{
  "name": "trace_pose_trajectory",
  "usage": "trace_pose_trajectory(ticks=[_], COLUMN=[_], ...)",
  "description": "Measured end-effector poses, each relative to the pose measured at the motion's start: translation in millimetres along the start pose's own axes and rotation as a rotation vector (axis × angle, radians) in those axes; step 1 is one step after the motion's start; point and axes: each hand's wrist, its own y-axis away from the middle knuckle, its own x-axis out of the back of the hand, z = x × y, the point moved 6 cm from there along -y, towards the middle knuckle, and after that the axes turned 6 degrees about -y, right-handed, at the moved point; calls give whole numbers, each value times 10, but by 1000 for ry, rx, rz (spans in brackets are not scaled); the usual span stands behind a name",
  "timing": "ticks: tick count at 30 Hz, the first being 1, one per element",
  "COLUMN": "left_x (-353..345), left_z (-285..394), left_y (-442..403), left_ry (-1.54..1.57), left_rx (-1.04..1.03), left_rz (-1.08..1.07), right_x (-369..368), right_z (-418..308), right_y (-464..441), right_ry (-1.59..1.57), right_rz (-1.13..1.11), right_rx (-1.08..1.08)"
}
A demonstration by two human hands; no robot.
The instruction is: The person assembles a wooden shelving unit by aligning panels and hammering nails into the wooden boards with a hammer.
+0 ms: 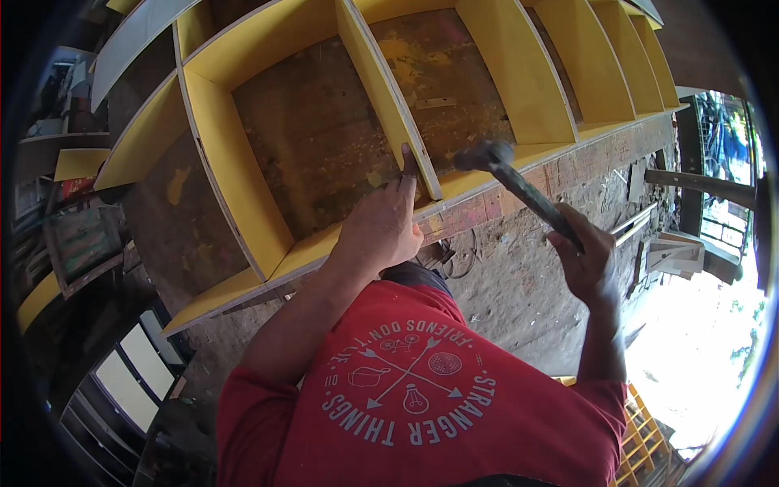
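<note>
My right hand (586, 253) is closed around the handle of a hammer (523, 188). The slightly blurred hammer head is up and to the left of that hand, over the front edge of a yellow wooden shelf frame (479, 185). My left hand (381, 223) is at the near end of a yellow divider board (388, 97), its fingers closed on the board's edge. Part of the left hand's grip is hidden behind the hand itself. The divider's near end meets the frame's long front board, left of the hammer head.
The frame lies on a paint-stained wooden workbench (312, 122), with several more yellow dividers (519, 73) to the right. A small wood strip (434, 103) lies between dividers. A yellow lattice rack (641, 434) stands at lower right, and white-panelled furniture (130, 381) at lower left.
</note>
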Motion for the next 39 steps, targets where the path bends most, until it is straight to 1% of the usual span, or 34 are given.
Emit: trace_pose_trajectory(ticks=[2, 3, 6, 8, 9, 12, 13, 16, 19, 22, 23, 25, 29, 32, 33, 36, 37, 38, 39], left_x=[-29, -30, 115, 178, 241, 226, 225, 192, 176, 170, 162, 176, 143, 179, 192, 167, 178, 179, 178], left_z=[-1, 16, 123, 196, 260, 293, 302, 283, 277, 289, 284, 282, 284, 274, 250, 13, -34, -65, -96], left_y=[-7, -16, 16, 57, 104, 96, 94, 88, 87, 75, 78, 63, 118, 118, 116, 62, 16, -27, -57], left_ry=[-95, -145, -79, -222, -292, -306, -299, -279, -273, -300, -314, -326, -297, -237, -213, 117, 185, 256, 329], left_rx=[-13, -26, 78, -85, -168, -111, -126, -144, -126, -124, -121, -120, -137, -146, -142, -130, -41, 52, 150], left_rz=[68, 103, 45, 324, 464, 354, 368, 390, 372, 349, 336, 345, 356, 337, 326, 400, 408, 420, 435], right_x=[-150, -235, -462, -600, -649, -740, -742, -681, -664, -983, -1045, -945, -1043, -893, -903, -1226, -1389, -1624, -1791], right_z=[106, 139, 199, 237, 240, 233, 239, 131, -8, 249, 289, 195, 218, 302, 415, 1017, 1156, 1371, 1416], right_y=[232, 336, 516, 598, 627, 713, 743, 798, 880, 962, 966, 915, 994, 971, 1006, 1348, 1409, 1477, 1442], right_ry=[-37, -63, -83, -101, -95, -118, -103, -104, -152, 90, 27, 15, 27, -223, -258, -230, -263, -202, -195], right_rz=[117, 130, 167, 173, 186, 206, 191, 292, 474, 93, 150, 170, 172, 201, 331, 506, 567, 567, 657], right_rx=[88, 52, -8, -63, -57, -78, -82, 9, 162, -156, -114, -110, -171, -254, -178, -455, -540, -624, -546])
